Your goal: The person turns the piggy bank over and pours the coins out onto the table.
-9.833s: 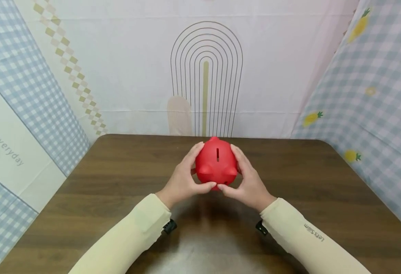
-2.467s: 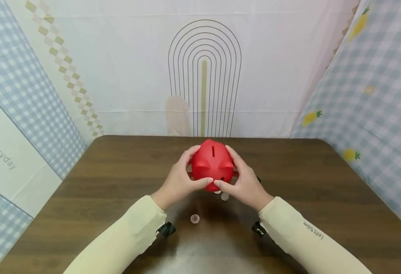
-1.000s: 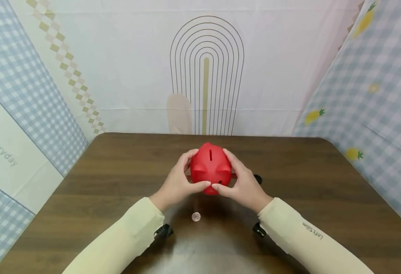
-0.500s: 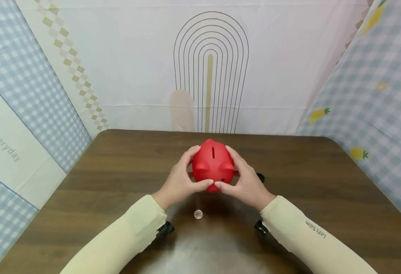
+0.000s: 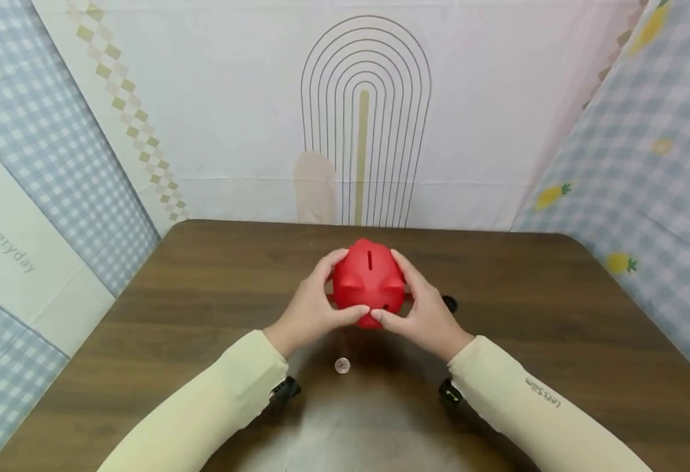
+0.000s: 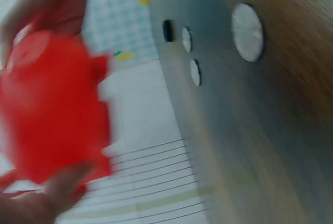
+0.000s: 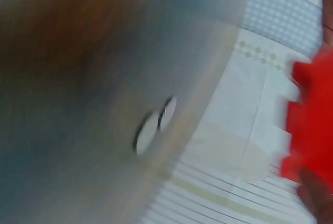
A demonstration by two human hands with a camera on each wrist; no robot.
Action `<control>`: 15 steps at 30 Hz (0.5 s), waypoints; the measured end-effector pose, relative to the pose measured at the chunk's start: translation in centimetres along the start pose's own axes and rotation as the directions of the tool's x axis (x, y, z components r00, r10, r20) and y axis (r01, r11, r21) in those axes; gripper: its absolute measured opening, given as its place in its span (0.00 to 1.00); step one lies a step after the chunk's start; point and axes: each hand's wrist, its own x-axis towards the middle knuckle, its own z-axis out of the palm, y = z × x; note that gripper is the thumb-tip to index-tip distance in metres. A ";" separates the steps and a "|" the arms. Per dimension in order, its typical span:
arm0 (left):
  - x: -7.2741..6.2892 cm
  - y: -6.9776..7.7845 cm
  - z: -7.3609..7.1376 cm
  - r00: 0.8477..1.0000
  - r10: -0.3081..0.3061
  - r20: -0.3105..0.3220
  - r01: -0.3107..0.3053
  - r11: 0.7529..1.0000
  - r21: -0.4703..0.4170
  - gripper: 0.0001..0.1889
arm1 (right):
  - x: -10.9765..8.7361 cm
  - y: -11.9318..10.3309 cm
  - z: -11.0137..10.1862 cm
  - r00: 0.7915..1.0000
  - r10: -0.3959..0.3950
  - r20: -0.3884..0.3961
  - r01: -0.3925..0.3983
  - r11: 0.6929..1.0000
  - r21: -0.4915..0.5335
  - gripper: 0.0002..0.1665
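A red piggy bank (image 5: 369, 278) is held up over the wooden table, coin slot on top and snout facing me. My left hand (image 5: 312, 307) grips its left side and my right hand (image 5: 426, 309) its right side, both thumbs meeting at the snout. In the left wrist view the piggy bank (image 6: 57, 104) is blurred, with table showing beneath its feet. One coin (image 5: 342, 366) lies on the table nearer to me. Two more coins, a far coin (image 6: 187, 39) and a lower coin (image 6: 195, 72), lie close together; the head view hides them behind the bank and hands.
A small black round piece (image 5: 450, 303) lies on the table just beyond my right hand. The brown table (image 5: 215, 275) ends at a white patterned cloth (image 5: 232, 131) behind, with checked cloths (image 5: 633, 183) on either side. A watch-like black band (image 5: 286, 390) sits under my left sleeve.
Since the earliest frame, coins and the black piece have come into view on the table. Both hands keep hold of the piggy bank, which has dipped and risen slightly in the last second.
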 end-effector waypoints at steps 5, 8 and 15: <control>0.2 -0.2 0.1 1.000 0.006 -0.005 -0.006 1.000 0.012 0.41 | 0.2 0.1 0.2 1.000 -0.001 0.000 0.001 1.000 -0.019 0.53; 0.7 -0.8 0.3 0.981 -0.191 0.030 0.192 0.981 -0.035 0.37 | 0.1 0.3 0.3 0.968 0.237 0.080 -0.241 0.970 0.037 0.47; 0.0 -0.1 0.4 0.991 0.132 -0.021 -0.131 0.991 0.042 0.44 | -0.2 -0.2 -0.6 0.991 -0.122 -0.046 0.118 0.989 -0.092 0.55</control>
